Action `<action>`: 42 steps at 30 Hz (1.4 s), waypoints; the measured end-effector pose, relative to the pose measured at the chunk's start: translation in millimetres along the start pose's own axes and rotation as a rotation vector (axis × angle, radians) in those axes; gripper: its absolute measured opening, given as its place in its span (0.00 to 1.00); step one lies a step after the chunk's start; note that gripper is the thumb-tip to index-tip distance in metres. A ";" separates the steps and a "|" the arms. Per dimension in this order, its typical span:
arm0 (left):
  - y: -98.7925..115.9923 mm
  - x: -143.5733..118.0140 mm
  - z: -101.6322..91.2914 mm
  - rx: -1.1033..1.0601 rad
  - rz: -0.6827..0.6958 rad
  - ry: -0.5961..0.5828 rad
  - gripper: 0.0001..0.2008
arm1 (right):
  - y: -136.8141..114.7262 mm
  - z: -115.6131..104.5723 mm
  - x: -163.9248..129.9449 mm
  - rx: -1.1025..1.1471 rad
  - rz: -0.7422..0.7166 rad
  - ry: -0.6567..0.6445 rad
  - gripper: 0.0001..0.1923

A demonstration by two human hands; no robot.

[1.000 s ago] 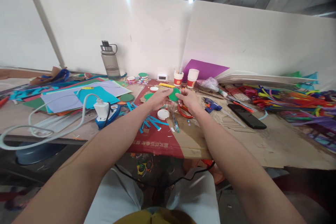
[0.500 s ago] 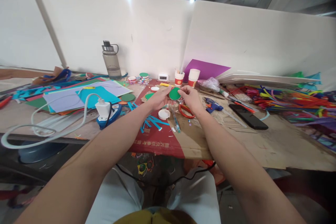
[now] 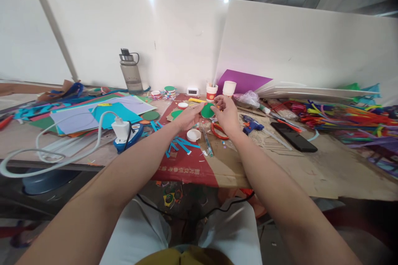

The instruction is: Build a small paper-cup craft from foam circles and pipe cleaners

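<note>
My left hand (image 3: 186, 118) and my right hand (image 3: 226, 114) meet over the middle of the table, both pinching a green paper circle (image 3: 207, 111) held just above the surface. The left fingers grip its left edge, the right fingers its upper right edge. Below the hands lie a white round lid (image 3: 193, 135), red-handled scissors (image 3: 219, 131), a pen (image 3: 207, 145) and several blue paper strips (image 3: 180, 145) on a red and brown cardboard sheet (image 3: 192, 167).
A water bottle (image 3: 129, 71), two paper cups (image 3: 229, 88) and a purple sheet (image 3: 242, 80) stand at the back wall. Coloured papers (image 3: 93, 112) and a white charger with cable (image 3: 122, 129) lie left; a black phone (image 3: 294, 136), blue glue gun (image 3: 252, 125) and pipe cleaners (image 3: 342, 118) right.
My right hand has shifted up along the green circle's edge, its fingers now near the top right. The left hand keeps its grip in much the same place.
</note>
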State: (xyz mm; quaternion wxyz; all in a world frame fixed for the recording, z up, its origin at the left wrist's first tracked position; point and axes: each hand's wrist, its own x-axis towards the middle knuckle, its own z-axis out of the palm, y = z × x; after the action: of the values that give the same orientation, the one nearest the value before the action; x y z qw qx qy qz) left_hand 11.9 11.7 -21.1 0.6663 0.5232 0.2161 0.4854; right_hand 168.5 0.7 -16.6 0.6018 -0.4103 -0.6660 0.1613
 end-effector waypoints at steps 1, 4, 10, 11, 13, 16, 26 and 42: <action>-0.4 -0.3 1.5 -0.019 -0.005 -0.005 0.12 | -2.2 -0.7 -1.2 -0.043 -0.053 0.013 0.10; -1.5 -0.7 3.9 -0.070 -0.006 -0.021 0.11 | -6.0 -1.9 -3.6 -0.106 -0.124 -0.005 0.08; -0.5 0.8 -3.5 -0.015 0.020 -0.074 0.11 | 3.0 1.2 1.4 0.085 0.100 -0.061 0.12; 0.3 0.7 -4.5 -0.001 0.018 -0.092 0.11 | 5.0 1.8 2.5 0.122 0.132 -0.078 0.11; 2.3 0.1 -5.2 0.027 0.016 -0.123 0.13 | 7.3 2.5 4.0 0.170 0.150 -0.095 0.09; 5.3 -1.1 -4.3 0.067 0.021 -0.142 0.15 | 6.3 2.5 3.7 0.181 0.135 -0.074 0.09; -0.8 1.5 -0.9 0.080 -0.026 -0.027 0.15 | 8.3 4.7 3.9 0.241 0.311 -0.060 0.11; 5.4 -0.1 0.1 -0.055 -0.019 -0.080 0.14 | -4.0 -4.2 2.1 0.092 -0.026 -0.110 0.10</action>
State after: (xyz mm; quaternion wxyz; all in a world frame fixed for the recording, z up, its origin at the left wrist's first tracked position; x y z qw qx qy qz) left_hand 9.6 11.5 -16.2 0.6930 0.5216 0.1809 0.4636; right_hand 171.2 -1.3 -11.4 0.5845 -0.3642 -0.6951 0.2061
